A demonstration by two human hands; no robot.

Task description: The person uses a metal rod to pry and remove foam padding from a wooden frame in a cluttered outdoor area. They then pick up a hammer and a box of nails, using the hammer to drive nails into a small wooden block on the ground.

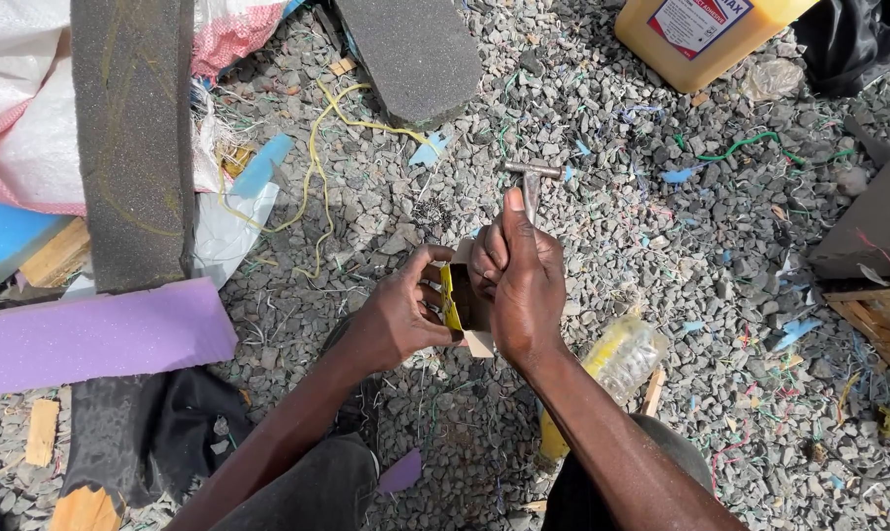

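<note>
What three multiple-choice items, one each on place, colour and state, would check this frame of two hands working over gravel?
1. Where does the clear plastic bottle lie?
A. on the purple foam board
B. on the gravel under the right forearm
C. inside the yellow jug

2. What colour is the inside of the small cardboard box?
A. yellow
B. red
C. white

3. What is the right hand doing?
A. resting flat on the gravel
B. hanging open in the air
C. gripping a metal hammer

Answers: 1 B, it lies beside that arm; 2 A, yellow lining shows by the left hand; 3 C, fingers wrap the handle.
</note>
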